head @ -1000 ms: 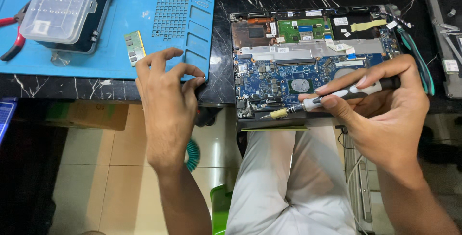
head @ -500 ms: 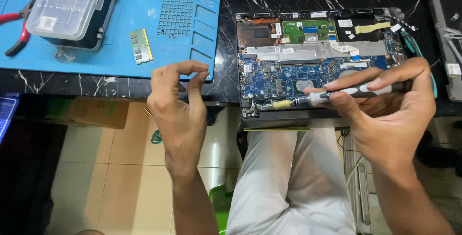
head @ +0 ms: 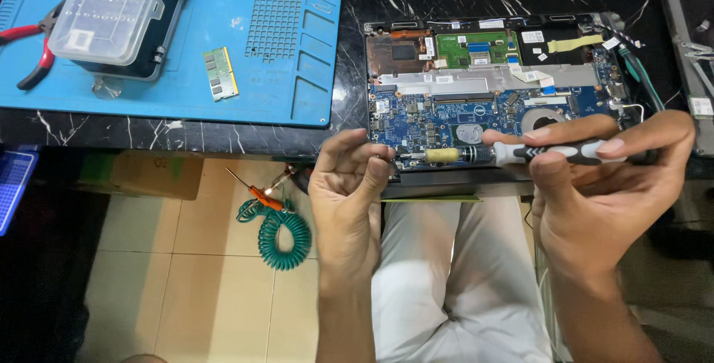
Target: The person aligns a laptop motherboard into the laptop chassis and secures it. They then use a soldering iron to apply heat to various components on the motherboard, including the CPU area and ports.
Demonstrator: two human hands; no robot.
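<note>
Sideways, the screwdriver (head: 520,154) lies level, tip leftward; right hand (head: 595,192) grips its handle, left hand (head: 348,184) pinches its tip.

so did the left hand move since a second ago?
Yes. The left hand left the blue mat's front edge and went right, to the opened laptop's near-left corner, fingertips now at the screwdriver tip.

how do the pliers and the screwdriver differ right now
The pliers have red handles and lie untouched on the blue mat at far left; the screwdriver has a black-and-grey grip and is held level in the right hand, tip at the left hand fingers, over the open laptop. Both are hand tools.
</note>
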